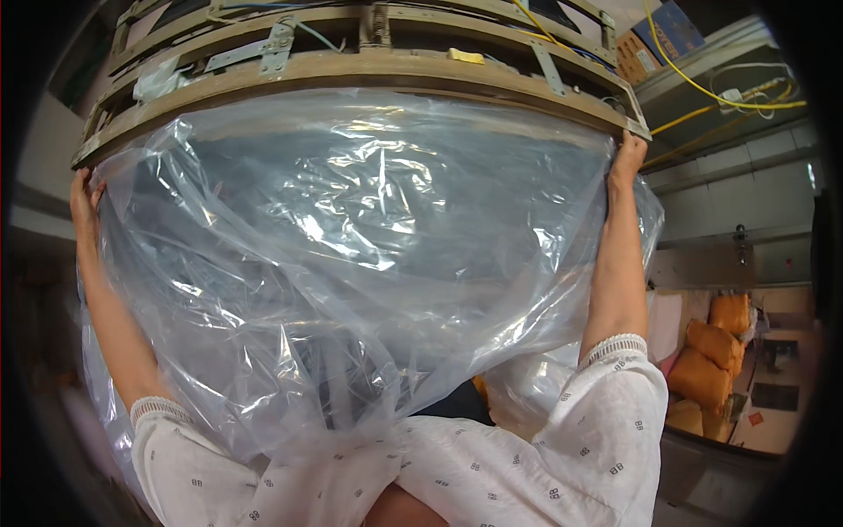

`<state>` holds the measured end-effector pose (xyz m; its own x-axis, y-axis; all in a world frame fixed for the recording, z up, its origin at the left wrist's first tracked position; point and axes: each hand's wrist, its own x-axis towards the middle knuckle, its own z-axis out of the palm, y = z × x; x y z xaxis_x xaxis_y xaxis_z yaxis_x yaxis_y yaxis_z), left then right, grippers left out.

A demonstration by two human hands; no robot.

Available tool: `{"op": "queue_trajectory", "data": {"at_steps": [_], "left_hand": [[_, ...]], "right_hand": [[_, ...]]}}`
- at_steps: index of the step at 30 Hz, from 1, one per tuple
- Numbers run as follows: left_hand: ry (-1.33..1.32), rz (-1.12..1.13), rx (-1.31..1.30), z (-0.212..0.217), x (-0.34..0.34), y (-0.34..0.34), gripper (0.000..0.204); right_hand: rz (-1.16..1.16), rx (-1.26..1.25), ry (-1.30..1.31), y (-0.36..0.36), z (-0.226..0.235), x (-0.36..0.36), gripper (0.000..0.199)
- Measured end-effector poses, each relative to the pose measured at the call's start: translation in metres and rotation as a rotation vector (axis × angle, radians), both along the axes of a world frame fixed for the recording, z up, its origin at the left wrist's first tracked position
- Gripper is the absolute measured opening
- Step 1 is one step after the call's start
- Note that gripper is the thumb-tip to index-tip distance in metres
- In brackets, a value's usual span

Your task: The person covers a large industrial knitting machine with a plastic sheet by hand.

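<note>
The plastic sheet [378, 220] is colourless, streaked with white glints over a dark blue-grey area. The wooden frame [378, 72] is dull brown, its metal brackets [549, 70] pale grey. A small block [465, 56] and a cable [760, 106] are yellow; one carton [674, 31] is blue. Stacked bundles [707, 369] show orange. The white shirt [492, 457] bears scattered small dark motifs.

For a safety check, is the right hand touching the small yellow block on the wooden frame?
Apart: the head view shows wooden frame separating right hand and block.
</note>
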<state>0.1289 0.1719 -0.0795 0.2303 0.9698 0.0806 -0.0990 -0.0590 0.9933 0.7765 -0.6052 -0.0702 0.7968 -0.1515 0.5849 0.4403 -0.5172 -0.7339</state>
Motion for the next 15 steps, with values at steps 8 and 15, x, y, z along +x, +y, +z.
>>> {"op": "queue_trajectory", "data": {"at_steps": [8,15], "left_hand": [[0.733,-0.265,0.102,0.010,-0.030,0.015,0.035],[0.953,0.107,0.592,0.134,-0.246,0.077,0.037]], "right_hand": [[0.435,0.913,0.565,-0.002,0.031,-0.019,0.025],[0.707,1.196,0.693,-0.049,0.024,-0.143,0.023]]}}
